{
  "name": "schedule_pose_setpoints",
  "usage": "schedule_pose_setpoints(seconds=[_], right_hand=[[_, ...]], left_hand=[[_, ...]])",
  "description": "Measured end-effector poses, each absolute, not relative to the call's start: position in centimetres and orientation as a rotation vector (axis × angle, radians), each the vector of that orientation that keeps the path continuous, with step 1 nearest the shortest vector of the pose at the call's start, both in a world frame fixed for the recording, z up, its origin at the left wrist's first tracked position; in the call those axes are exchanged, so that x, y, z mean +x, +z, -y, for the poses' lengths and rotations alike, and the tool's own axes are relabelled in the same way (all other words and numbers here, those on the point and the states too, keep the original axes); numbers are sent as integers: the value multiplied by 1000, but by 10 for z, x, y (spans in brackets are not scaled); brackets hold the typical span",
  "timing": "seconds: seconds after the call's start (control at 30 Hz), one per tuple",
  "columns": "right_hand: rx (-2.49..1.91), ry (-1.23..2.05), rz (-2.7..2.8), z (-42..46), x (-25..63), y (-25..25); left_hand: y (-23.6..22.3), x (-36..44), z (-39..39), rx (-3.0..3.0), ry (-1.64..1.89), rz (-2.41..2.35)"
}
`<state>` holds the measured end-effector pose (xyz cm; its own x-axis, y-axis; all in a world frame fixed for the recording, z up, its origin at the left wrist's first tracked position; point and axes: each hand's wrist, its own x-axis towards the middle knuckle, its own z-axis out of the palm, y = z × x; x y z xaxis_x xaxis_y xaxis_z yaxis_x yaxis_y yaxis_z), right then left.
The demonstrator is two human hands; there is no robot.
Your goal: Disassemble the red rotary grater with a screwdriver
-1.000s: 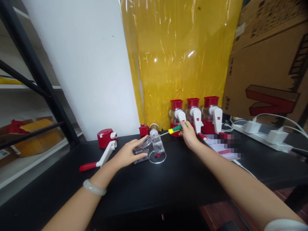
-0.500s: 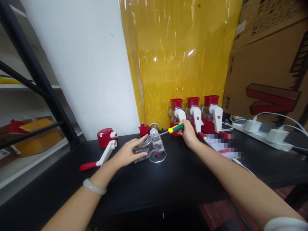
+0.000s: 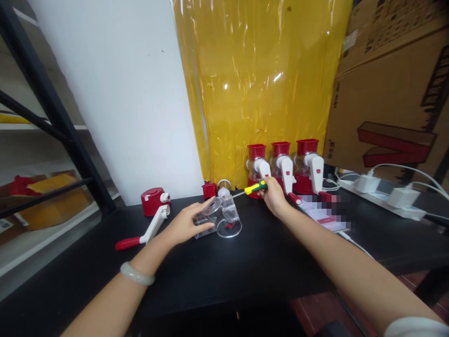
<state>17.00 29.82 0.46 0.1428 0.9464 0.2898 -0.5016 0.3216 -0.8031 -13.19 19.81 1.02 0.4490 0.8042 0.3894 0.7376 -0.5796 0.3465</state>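
My left hand [image 3: 189, 223] is closed around the left side of a clear plastic grater housing [image 3: 229, 227], which lies on the black tabletop with a small red part showing through it. My right hand [image 3: 275, 196] grips the yellow-and-green handle of a screwdriver [image 3: 256, 186]. Its thin shaft points left, and the tip meets the upper right part of the housing; exactly what it touches there is too small to see. Just behind the housing are a metal grating drum [image 3: 224, 187] and a small red plastic piece [image 3: 209, 190].
At the left lie a red base [image 3: 153, 201] and a white crank with a red handle [image 3: 129, 242]. Three assembled red-and-white rotary graters [image 3: 257, 152] line the back. On the right are a tablet [image 3: 321, 213], a power strip [image 3: 386, 199] with chargers, and a large carton [image 3: 386, 93].
The screwdriver handle has turned about its length, so more yellow faces me. My right fingers have shifted slightly around it. My left hand and the housing stay in place.
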Motion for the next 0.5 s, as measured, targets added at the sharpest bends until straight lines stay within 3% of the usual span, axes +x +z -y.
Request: schedule_pose_setpoints(seconds=[0.5], right_hand=[[-678, 1135, 985, -292, 171, 6]], left_hand=[[11, -132, -198, 2559, 786, -1389]])
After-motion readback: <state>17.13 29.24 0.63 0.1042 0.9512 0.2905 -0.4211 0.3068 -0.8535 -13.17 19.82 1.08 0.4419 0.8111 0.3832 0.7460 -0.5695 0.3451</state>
